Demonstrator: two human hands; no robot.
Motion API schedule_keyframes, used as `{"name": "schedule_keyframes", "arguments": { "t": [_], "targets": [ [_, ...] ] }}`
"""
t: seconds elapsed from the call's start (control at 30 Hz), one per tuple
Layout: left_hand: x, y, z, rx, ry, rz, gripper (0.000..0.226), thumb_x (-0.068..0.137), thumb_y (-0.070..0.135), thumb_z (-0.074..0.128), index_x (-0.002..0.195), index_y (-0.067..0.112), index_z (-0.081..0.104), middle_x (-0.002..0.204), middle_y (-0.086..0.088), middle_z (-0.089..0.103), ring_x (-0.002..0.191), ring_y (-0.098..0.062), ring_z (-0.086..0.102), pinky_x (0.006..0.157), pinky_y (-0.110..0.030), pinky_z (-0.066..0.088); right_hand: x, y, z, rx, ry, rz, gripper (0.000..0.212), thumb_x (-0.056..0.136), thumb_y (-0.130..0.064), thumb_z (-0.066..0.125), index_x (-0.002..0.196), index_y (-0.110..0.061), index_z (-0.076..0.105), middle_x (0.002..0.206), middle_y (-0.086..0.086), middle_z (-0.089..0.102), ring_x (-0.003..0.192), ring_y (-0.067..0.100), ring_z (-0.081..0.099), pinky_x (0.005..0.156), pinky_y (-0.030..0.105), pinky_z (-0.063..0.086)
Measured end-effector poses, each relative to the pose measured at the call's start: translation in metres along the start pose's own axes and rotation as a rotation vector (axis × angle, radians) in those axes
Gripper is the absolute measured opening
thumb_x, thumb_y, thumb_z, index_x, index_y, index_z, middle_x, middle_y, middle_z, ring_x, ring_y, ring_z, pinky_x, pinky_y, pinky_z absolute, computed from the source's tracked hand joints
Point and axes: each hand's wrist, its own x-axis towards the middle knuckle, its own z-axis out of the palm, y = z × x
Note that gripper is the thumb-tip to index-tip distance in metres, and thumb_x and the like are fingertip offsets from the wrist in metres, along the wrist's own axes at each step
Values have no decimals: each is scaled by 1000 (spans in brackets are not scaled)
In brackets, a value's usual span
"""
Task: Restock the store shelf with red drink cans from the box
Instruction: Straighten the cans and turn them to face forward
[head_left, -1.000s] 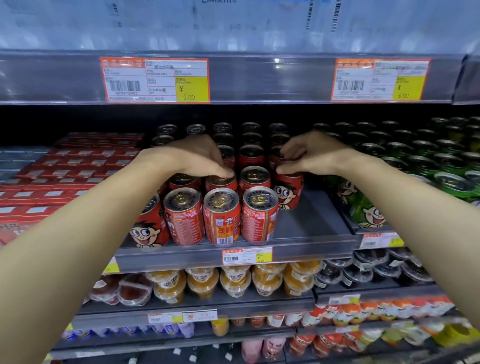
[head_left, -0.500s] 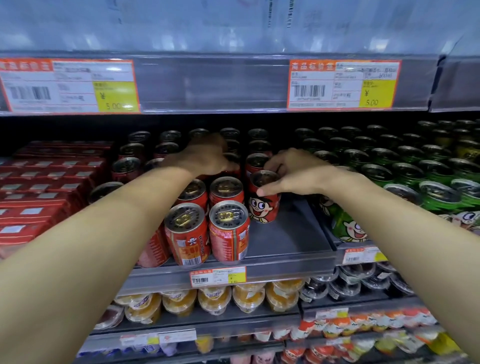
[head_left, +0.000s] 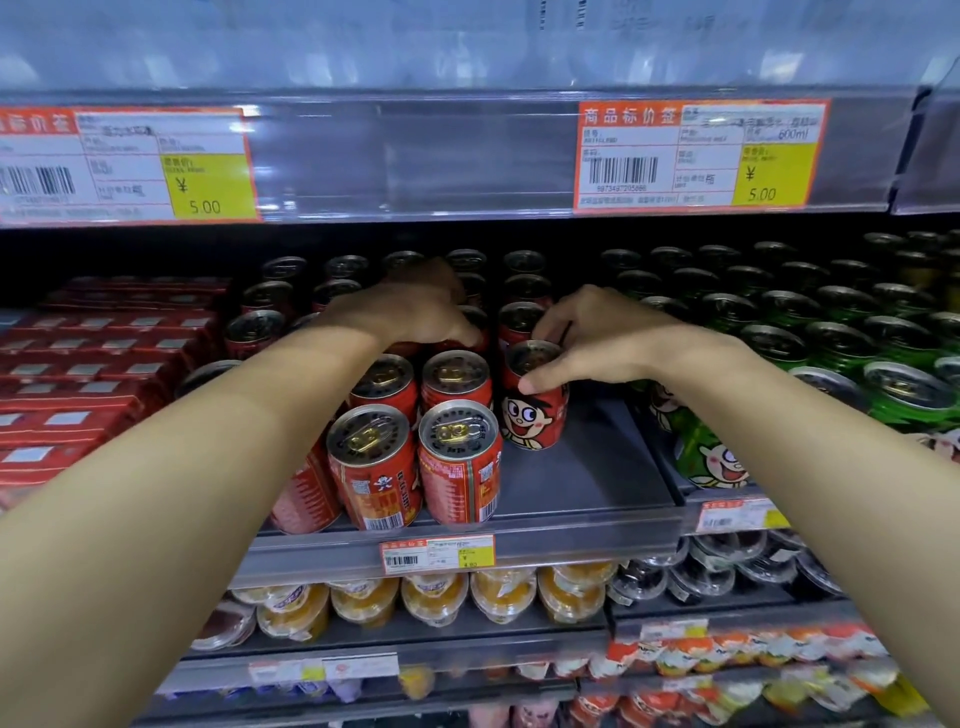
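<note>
The step in hand looks like arranging: the right hand (head_left: 605, 340) pinches a red can (head_left: 535, 410) standing on the shelf (head_left: 582, 478), the left hand (head_left: 421, 312) covers farther cans, its grip hidden; next, sliding it near.

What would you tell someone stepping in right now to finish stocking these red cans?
Right hand: fingers curled round the rim of the red can with the cartoon face, which stands on the shelf.
Left hand: resting on red cans further back; whether it grips one is hidden.
Done: several rows of red cans stand left of that can.
Left: the bare shelf space in front of and to the right of the face can, beside the green cans. The box is out of view.
</note>
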Motion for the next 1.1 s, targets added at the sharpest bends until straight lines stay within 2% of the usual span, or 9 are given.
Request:
{"name": "schedule_keyframes", "arguments": {
  "t": [0.07,0.2,0.53,0.6,0.67,0.73,0.8,0.97,1.1],
  "targets": [
    [-4,1,-2,10,-22,13,67,73,44,77,131,20,55,126,-2,57,108,-22,55,91,-38,50,-5,-4,-1,-28,-12,9,52,65,-49,88,107,-24,69,92,-13,65,80,1,59,63,18,40],
    [-12,4,-7,43,-81,30,57,76,42,74,124,15,59,119,-4,62,103,-21,58,93,-44,51,-18,-9,0,-99,-25,-15,48,67,-49,87,107,-27,71,84,-20,60,77,-3,55,61,17,40],
    [-16,7,-7,125,-143,56,55,89,44,62,135,15,52,134,-8,55,118,-25,53,96,-39,46,-45,-20,-2,-99,-102,-37,49,68,-46,86,110,-27,71,86,-20,63,81,-3,59,66,18,44],
    [-15,5,-7,117,-146,66,46,87,45,64,123,15,60,121,-7,61,106,-22,57,83,-35,48,-48,-21,-2,-103,-106,-30,53,67,-47,86,113,-27,70,87,-21,61,81,-3,58,66,18,43],
    [-13,3,-8,90,-127,71,31,84,44,70,96,16,65,99,-4,65,88,-19,60,68,-31,46,-50,-21,0,-106,-101,-28,56,68,-47,86,117,-28,68,88,-22,57,81,-3,56,65,17,41],
    [-12,3,-8,61,-110,71,28,82,41,72,75,18,58,79,-2,59,73,-16,56,57,-29,40,-53,-22,1,-97,-100,-27,56,69,-45,86,119,-27,67,88,-21,56,81,-2,56,66,16,41],
    [-13,4,-7,52,-101,70,32,82,40,73,69,18,53,73,-1,55,67,-15,52,54,-29,37,-55,-23,1,-71,-96,-19,57,68,-44,88,118,-27,68,88,-20,57,81,-1,56,68,17,43],
    [-16,3,-5,83,-98,83,34,86,43,67,99,12,63,102,-4,64,89,-18,59,67,-30,44,-62,-24,4,-55,-81,-15,55,68,-42,88,117,-27,68,88,-19,57,79,-2,56,67,14,44],
    [-19,3,-5,91,-89,81,44,88,44,64,116,11,64,111,-6,64,98,-21,59,80,-35,49,-65,-26,5,-52,-83,-21,54,68,-42,88,115,-26,68,88,-18,58,81,0,57,71,17,47]
  ]
}}
